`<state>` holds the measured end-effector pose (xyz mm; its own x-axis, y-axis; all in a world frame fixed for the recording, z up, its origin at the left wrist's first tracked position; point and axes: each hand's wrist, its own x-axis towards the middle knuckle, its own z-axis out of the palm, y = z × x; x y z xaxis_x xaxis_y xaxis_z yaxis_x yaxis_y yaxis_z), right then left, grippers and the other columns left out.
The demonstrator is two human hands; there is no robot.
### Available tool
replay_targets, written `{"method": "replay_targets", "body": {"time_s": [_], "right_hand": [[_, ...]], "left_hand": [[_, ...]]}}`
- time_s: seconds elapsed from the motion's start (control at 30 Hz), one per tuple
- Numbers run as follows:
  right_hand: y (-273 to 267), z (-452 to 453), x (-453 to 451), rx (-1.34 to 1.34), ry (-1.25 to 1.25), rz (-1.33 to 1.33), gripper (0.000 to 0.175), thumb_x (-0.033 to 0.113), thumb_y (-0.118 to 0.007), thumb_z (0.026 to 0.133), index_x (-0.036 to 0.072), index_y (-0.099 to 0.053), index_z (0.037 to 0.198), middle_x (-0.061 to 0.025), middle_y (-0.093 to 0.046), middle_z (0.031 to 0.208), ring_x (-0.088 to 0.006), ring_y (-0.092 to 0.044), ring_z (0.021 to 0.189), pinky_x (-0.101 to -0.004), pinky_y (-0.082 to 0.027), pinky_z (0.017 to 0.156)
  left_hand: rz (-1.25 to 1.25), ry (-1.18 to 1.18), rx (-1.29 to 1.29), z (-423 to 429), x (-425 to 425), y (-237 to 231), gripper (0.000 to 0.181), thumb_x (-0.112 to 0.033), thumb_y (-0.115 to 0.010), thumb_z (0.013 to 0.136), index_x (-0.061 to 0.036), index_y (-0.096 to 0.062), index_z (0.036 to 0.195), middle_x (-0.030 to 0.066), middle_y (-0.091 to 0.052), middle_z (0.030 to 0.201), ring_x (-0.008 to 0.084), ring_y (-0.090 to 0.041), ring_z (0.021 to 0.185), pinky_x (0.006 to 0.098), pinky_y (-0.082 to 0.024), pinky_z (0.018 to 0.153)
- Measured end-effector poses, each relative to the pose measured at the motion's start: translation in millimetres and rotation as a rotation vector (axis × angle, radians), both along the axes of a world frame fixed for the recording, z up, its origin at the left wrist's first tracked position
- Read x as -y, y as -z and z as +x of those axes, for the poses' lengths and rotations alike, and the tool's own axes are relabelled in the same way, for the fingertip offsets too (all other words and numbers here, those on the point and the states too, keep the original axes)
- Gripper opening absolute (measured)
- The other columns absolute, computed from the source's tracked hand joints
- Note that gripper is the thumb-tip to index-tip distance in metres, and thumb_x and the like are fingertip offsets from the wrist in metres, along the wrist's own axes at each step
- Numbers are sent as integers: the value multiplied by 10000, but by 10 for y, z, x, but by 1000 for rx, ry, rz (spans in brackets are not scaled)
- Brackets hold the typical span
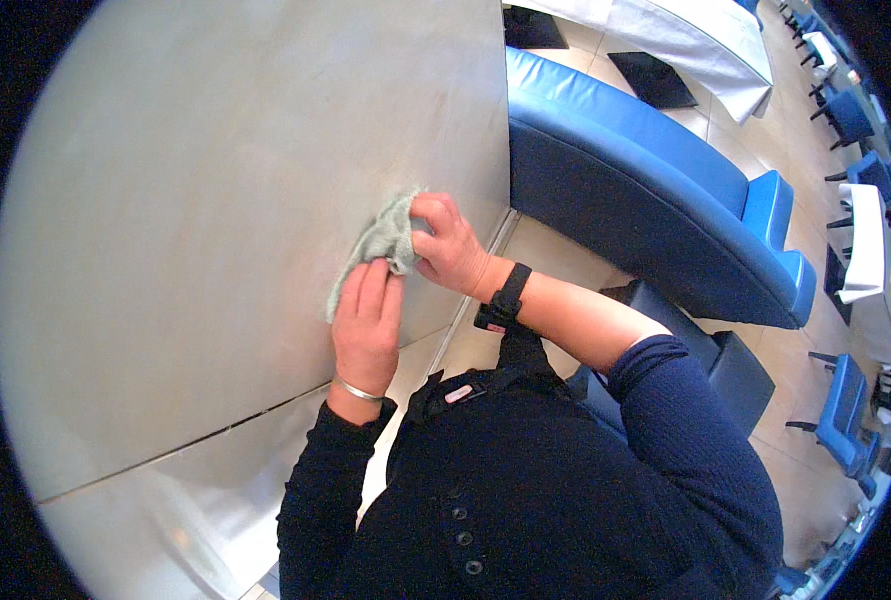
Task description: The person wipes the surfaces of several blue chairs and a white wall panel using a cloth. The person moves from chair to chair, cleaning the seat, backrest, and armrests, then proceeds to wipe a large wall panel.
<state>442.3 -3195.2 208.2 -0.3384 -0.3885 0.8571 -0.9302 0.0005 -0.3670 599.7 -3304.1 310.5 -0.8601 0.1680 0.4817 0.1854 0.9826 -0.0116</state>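
A light green cloth (385, 236) is bunched against a large, smooth beige-grey panel (212, 210), which looks like a wall. My right hand (449, 244), with a black watch at the wrist, grips the cloth's upper right part between bent fingers and thumb. At the lower edge of the cloth, my left hand (369, 315) has its fingertips on a fold; a silver bangle circles that wrist. The left thumb is hidden. The two hands are close together, and the cloth spans both.
A blue padded bench (640, 172) stands right of the panel, with a dark blue seat (738, 375) below it. Beyond are a table with a white cloth (715, 45) and several blue chairs (839, 416). A dark seam (190, 444) crosses the panel's lower part.
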Motion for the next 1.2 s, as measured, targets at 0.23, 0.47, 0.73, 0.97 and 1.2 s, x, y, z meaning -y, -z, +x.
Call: {"method": "replay_targets", "body": {"time_s": [0.23,0.47,0.73,0.97,1.2], "right_hand": [[567,-157,-299,228,-43,228,490,-12,-746,654,97,-579,1101,-154,-540,1262,-401,-564,1179,-457,-595,889],[-366,-680,-311,140,-9,-25,452,-3,-746,681,99,-625,1104,-129,-572,1257,-390,-594,1137,-450,-593,869],[297,-656,-312,148,17,125,422,1,-748,655,100,-602,1039,-129,-561,1254,-385,-578,1168,-445,-604,862],[-6,-775,-559,210,-2,154,440,16,-756,720,56,-606,1132,-174,-580,1254,-411,-605,1115,-446,-583,874],[-796,-1304,-628,63,-12,-26,456,9,-739,676,64,-664,1121,-164,-608,1228,-393,-626,1092,-442,-568,908]], "left_hand": [[72,35,324,-409,-124,362,355,-24,-653,837,5,-655,1191,170,-626,1291,380,-594,1237,449,-526,1030],[-2,-113,-124,-723,-254,-151,387,49,-670,792,-22,-715,1170,150,-654,1268,370,-637,1158,468,-530,992],[96,-6,127,-846,-285,135,334,37,-657,819,1,-697,1149,166,-654,1269,372,-629,1193,452,-534,1006],[201,39,59,-937,-317,115,456,72,-637,803,-10,-672,1251,186,-612,1313,383,-609,1208,464,-523,1007],[266,-82,-276,-1299,-481,-96,467,113,-689,821,-19,-719,1267,189,-588,1390,370,-615,1154,437,-536,961]]}}
